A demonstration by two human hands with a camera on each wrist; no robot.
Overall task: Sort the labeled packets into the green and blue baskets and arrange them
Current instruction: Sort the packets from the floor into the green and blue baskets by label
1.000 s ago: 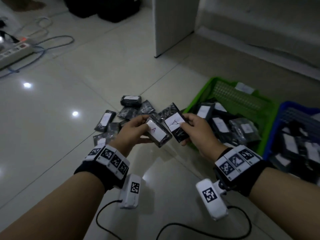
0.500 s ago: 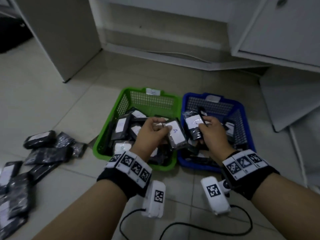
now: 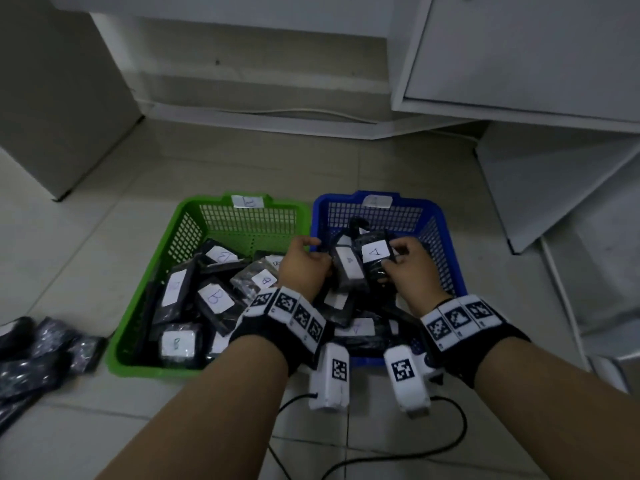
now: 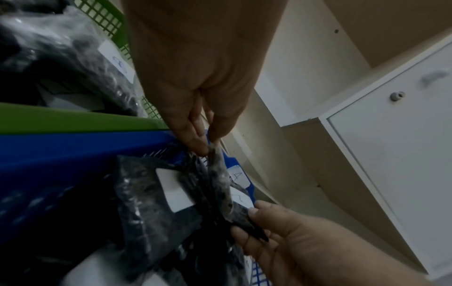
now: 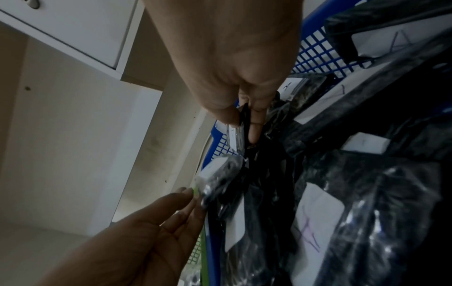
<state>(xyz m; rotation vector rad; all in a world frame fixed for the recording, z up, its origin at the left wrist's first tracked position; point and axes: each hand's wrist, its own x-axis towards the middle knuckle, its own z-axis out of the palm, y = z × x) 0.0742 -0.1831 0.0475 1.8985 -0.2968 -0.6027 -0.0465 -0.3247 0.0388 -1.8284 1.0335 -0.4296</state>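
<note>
Left hand (image 3: 304, 268) pinches a packet (image 3: 348, 268) by its edge; right hand (image 3: 412, 268) pinches an A packet (image 3: 374, 258). Both sit over the blue basket (image 3: 446, 244), frame centre-right. Green basket (image 3: 173, 237) beside it holds B packets (image 3: 214, 297). More packets on floor (image 3: 104, 188), lower left.

Packets (image 3: 348, 270): glossy, crinkled black plastic film with matt white paper labels. Baskets, green (image 3: 207, 216) and blue (image 3: 433, 220): smooth moulded plastic mesh. Floor (image 3: 86, 237): smooth tile.
</note>
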